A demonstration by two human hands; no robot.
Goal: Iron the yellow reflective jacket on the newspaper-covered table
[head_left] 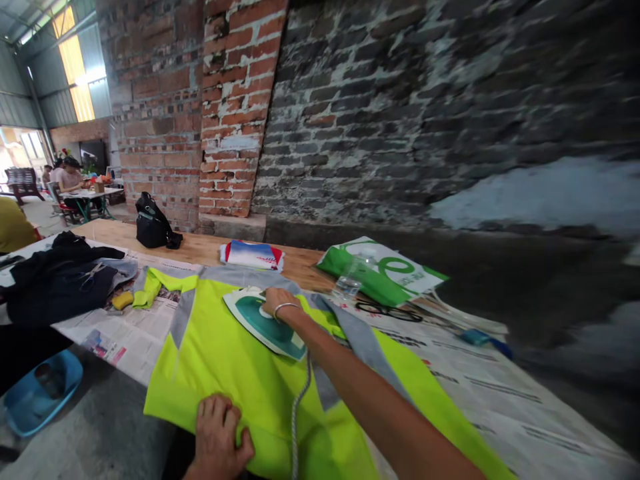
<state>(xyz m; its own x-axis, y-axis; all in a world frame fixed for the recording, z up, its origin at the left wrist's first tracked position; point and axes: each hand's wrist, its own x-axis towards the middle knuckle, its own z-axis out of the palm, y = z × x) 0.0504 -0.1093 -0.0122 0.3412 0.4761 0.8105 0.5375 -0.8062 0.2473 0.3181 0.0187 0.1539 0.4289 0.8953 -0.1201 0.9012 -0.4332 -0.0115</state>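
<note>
A neon yellow shirt with grey panels point(215, 347) lies spread over newspaper on the table. My right hand point(283, 302), with a thin bangle at the wrist, grips the handle of a teal and white steam iron point(263, 323), which rests on the shirt. A braided cord point(299, 413) runs down from the iron across the fabric. Near the table's front edge, my left hand point(217, 437) holds a fold of the shirt with curled fingers.
Beyond the shirt lie a dark garment with scissors point(63, 283), a yellow sponge point(123, 301), a folded printed shirt point(253, 255), a green and white bag point(380, 270), a plastic bottle point(350, 279) and glasses point(389, 311). A black backpack point(153, 222) sits by the brick wall point(235, 113).
</note>
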